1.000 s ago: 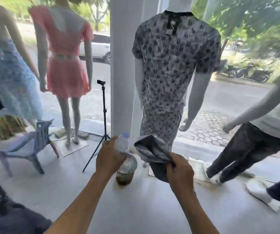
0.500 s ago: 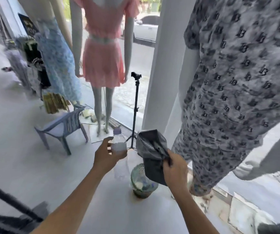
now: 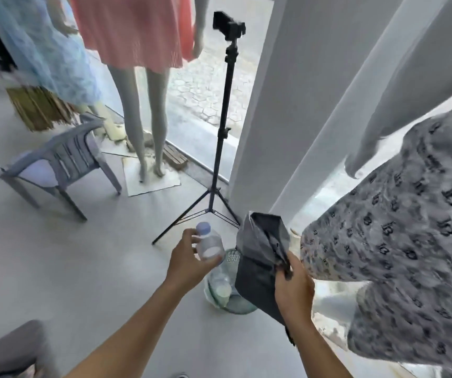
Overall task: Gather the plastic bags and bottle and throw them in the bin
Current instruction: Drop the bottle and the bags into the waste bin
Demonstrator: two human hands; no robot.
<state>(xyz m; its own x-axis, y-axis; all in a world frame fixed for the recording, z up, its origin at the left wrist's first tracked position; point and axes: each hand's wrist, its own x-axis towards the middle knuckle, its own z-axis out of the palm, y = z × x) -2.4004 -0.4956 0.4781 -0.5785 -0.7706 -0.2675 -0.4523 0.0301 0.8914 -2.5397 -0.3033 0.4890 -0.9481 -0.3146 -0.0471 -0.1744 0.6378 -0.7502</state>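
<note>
The left hand's fingers (image 3: 192, 242) curl around a small clear plastic bottle with a pale blue cap (image 3: 209, 242), the left hand (image 3: 188, 261) holding it tilted just above the bin. The right hand (image 3: 294, 291) pinches shut on a crumpled grey plastic bag (image 3: 260, 257) — it hangs over the bin's right rim. The round green mesh bin (image 3: 230, 304) stands on the pale floor (image 3: 69, 268), near a black tripod (image 3: 216, 159) and a white pillar (image 3: 282, 105).
</note>
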